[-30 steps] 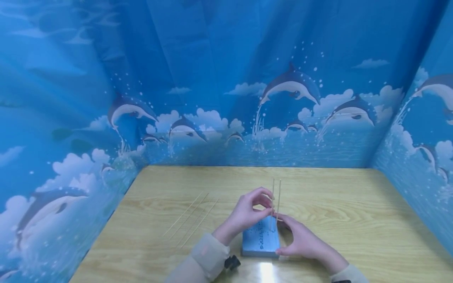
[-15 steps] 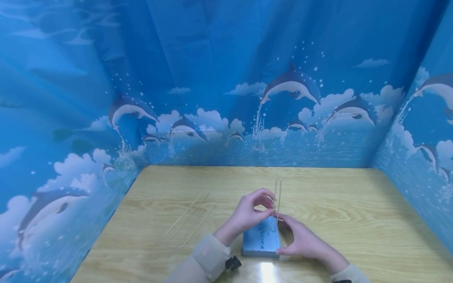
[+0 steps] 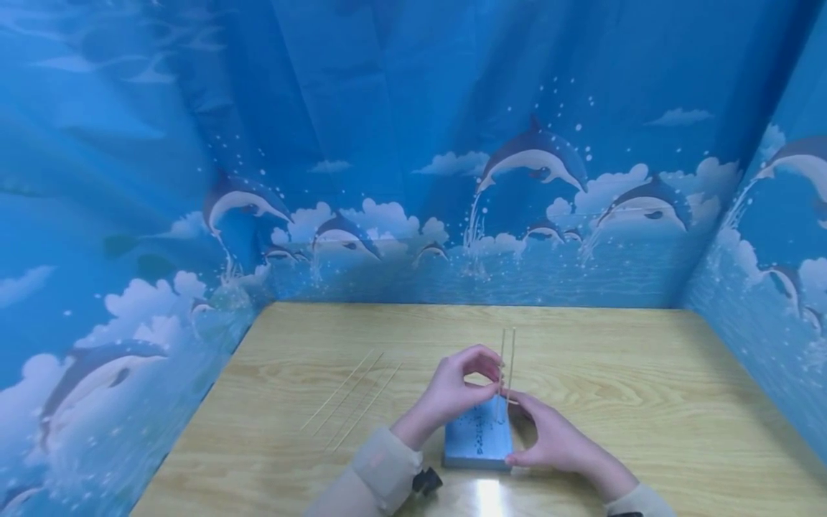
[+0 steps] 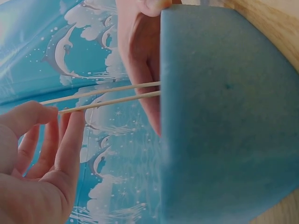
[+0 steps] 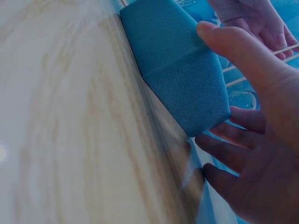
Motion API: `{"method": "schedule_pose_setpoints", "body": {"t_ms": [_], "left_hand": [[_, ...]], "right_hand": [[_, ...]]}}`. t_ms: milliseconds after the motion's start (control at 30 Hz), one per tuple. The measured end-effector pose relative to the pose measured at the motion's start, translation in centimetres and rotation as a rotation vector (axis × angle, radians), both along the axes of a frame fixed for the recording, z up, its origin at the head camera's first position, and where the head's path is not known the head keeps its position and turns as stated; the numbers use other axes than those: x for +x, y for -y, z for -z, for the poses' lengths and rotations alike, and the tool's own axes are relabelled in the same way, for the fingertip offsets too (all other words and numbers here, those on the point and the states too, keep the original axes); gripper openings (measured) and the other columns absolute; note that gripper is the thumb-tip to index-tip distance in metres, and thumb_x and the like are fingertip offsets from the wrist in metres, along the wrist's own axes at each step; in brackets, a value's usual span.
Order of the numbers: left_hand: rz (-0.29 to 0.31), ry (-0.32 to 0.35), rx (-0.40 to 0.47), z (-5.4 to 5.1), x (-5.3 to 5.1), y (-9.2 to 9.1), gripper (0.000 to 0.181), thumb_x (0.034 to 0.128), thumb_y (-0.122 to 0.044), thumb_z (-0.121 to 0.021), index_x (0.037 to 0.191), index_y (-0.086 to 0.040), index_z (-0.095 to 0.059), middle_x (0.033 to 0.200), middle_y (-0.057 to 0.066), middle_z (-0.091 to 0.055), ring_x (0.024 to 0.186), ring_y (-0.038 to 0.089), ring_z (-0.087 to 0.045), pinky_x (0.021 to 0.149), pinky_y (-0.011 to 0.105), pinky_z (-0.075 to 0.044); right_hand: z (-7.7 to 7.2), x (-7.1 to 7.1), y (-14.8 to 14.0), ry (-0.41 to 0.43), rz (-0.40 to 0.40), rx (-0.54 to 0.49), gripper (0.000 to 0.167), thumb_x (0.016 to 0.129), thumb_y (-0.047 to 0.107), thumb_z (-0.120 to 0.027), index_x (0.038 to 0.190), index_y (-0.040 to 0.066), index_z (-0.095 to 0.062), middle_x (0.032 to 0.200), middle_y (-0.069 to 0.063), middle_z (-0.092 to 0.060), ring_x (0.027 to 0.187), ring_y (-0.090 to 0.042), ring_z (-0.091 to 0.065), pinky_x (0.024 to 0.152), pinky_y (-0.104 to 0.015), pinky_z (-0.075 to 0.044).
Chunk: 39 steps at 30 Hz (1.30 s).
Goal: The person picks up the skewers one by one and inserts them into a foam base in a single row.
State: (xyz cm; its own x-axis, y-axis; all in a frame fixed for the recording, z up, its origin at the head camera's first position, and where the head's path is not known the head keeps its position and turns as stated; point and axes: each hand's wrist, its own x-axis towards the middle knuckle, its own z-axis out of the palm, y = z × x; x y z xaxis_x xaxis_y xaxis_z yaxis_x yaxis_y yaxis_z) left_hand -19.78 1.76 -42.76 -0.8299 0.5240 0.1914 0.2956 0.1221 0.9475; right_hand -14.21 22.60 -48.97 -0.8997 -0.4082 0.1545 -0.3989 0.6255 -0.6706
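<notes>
A blue foam block [image 3: 474, 454] with dark specks on its top lies on the table. Two thin wooden sticks [image 3: 513, 359] rise from its far right part, nearly upright. My left hand [image 3: 452, 388] pinches one stick [image 4: 107, 101] between thumb and fingertips above the block. At the block's right side, my right hand [image 3: 555, 439] grips it, the thumb near the front corner and a finger at the far edge. In the right wrist view, the thumb [image 5: 233, 42] presses on the block [image 5: 187, 93] and other fingers touch its side. The sticks' lower ends are hidden.
Several more thin sticks [image 3: 352, 402] lie slanted on the wooden table [image 3: 620, 373], left of the block. A blue curtain [image 3: 388, 143] printed with dolphins hangs behind the table and along both sides.
The top of the stick in my left hand has shifted slightly to the right. My right hand and the block stay in place.
</notes>
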Motion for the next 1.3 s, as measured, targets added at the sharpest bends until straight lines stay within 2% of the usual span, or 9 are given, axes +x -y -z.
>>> {"method": "schedule_pose_setpoints", "body": {"t_ms": [133, 267, 367, 433, 600, 733, 900, 1167, 1300], "left_hand": [[0.015, -0.018, -0.008, -0.4, -0.6, 0.6, 0.039, 0.0813, 0.005, -0.072, 0.115, -0.013, -0.066, 0.101, 0.009, -0.072, 0.092, 0.012, -0.069, 0.075, 0.021, -0.06], [-0.009, -0.069, -0.05, -1.7, -2.2, 3.0, 0.04, 0.083, 0.003, -0.072, 0.12, -0.012, -0.065, 0.104, 0.013, -0.072, 0.093, 0.014, -0.069, 0.081, 0.023, -0.06], [-0.069, -0.11, -0.088, -3.0, -3.7, 5.6, 0.041, 0.0834, 0.002, -0.072, 0.122, -0.01, -0.064, 0.104, 0.01, -0.071, 0.095, 0.015, -0.068, 0.086, 0.026, -0.059], [-0.124, -0.113, -0.102, -3.8, -4.6, 7.6, 0.04, 0.0832, 0.001, -0.072, 0.121, -0.009, -0.064, 0.104, 0.009, -0.071, 0.095, 0.016, -0.068, 0.087, 0.028, -0.059], [-0.266, -0.046, -0.086, -4.7, -6.1, 12.5, 0.035, 0.0859, 0.001, -0.071, 0.12, -0.006, -0.063, 0.108, 0.015, -0.069, 0.099, 0.024, -0.067, 0.083, 0.031, -0.061], [-0.339, 0.002, -0.1, -4.5, -7.0, 15.3, 0.033, 0.0892, -0.001, -0.068, 0.122, -0.005, -0.062, 0.111, 0.019, -0.067, 0.099, 0.025, -0.067, 0.082, 0.032, -0.062], [-0.38, 0.054, -0.15, -3.6, -7.5, 17.2, 0.035, 0.0895, 0.001, -0.066, 0.124, -0.002, -0.06, 0.111, 0.02, -0.067, 0.097, 0.024, -0.067, 0.082, 0.033, -0.062], [-0.371, 0.048, -0.386, -1.1, -7.9, 19.3, 0.035, 0.0881, 0.0, -0.066, 0.123, 0.0, -0.062, 0.106, 0.02, -0.069, 0.095, 0.027, -0.068, 0.078, 0.033, -0.061], [-0.362, 0.09, -0.508, 0.0, -8.1, 20.2, 0.035, 0.086, -0.002, -0.067, 0.12, -0.001, -0.063, 0.101, 0.014, -0.07, 0.089, 0.022, -0.067, 0.071, 0.03, -0.058]], "right_hand": [[0.1, 0.0, 0.0, -0.013, -0.009, -0.005, 0.103, 0.063, 0.044, -0.089, 0.144, 0.0, -0.043, 0.144, -0.019, -0.053, 0.122, -0.037, -0.058, 0.105, -0.057, -0.044], [0.2, -0.1, 0.2, 0.033, -0.015, -0.026, 0.104, 0.064, 0.046, -0.088, 0.146, 0.001, -0.041, 0.147, -0.018, -0.05, 0.124, -0.036, -0.058, 0.107, -0.056, -0.042], [0.4, 0.0, 0.3, 0.077, -0.001, -0.035, 0.107, 0.063, 0.046, -0.087, 0.148, 0.002, -0.039, 0.149, -0.017, -0.047, 0.127, -0.036, -0.056, 0.109, -0.057, -0.039], [0.4, 0.2, 0.3, 0.09, 0.006, -0.036, 0.107, 0.063, 0.045, -0.088, 0.148, 0.002, -0.039, 0.149, -0.018, -0.047, 0.127, -0.036, -0.056, 0.109, -0.057, -0.038], [0.3, 0.4, 0.1, 0.085, 0.01, -0.023, 0.107, 0.062, 0.044, -0.088, 0.147, 0.002, -0.04, 0.148, -0.019, -0.048, 0.126, -0.036, -0.057, 0.108, -0.057, -0.039], [0.1, 0.4, -0.2, 0.072, 0.019, -0.017, 0.107, 0.062, 0.046, -0.087, 0.147, 0.003, -0.04, 0.148, -0.019, -0.048, 0.126, -0.037, -0.057, 0.108, -0.059, -0.039], [0.0, 0.3, -0.3, 0.076, 0.017, -0.015, 0.108, 0.062, 0.048, -0.086, 0.148, 0.003, -0.039, 0.149, -0.018, -0.047, 0.126, -0.037, -0.056, 0.108, -0.059, -0.038], [0.2, 0.1, -0.1, 0.074, 0.004, -0.023, 0.108, 0.062, 0.05, -0.086, 0.148, 0.002, -0.039, 0.149, -0.019, -0.047, 0.126, -0.037, -0.056, 0.108, -0.055, -0.04], [0.1, 0.0, 0.0, 0.082, 0.003, -0.021, 0.109, 0.062, 0.051, -0.086, 0.148, 0.003, -0.038, 0.149, -0.018, -0.047, 0.127, -0.036, -0.056, 0.108, -0.057, -0.04]]}}
